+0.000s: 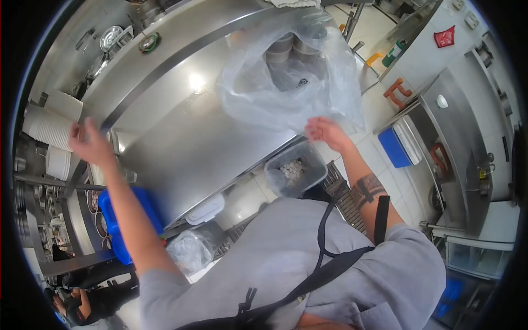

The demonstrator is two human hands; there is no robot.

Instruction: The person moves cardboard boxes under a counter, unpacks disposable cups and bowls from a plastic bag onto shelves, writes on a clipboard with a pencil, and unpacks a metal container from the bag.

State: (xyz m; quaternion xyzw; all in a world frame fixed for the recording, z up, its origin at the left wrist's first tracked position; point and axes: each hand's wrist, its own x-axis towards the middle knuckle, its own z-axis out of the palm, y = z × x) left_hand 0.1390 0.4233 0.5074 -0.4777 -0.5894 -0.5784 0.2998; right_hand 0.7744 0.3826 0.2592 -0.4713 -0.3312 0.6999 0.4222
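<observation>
My left hand (92, 146) reaches out at the left, fingers apart, beside a tall stack of white containers (45, 125). Whether its fingertips touch the stack I cannot tell. My right hand (325, 133) is loosely curled with nothing visible in it, just below the near edge of a large clear plastic bag (247, 104). The bag lies gaping on the steel counter (181, 137), with a few stacked round tubs (280, 50) inside. Under my right hand is a clear plastic bin (297, 171) holding small pale pieces.
A blue crate (118, 225) stands below the counter's left end, near a clear bag (191, 250) and a white lid (206, 209). To the right is a blue and white cooler (397, 146). Another person (102, 297) is at the lower left. Metal shelving runs along the left.
</observation>
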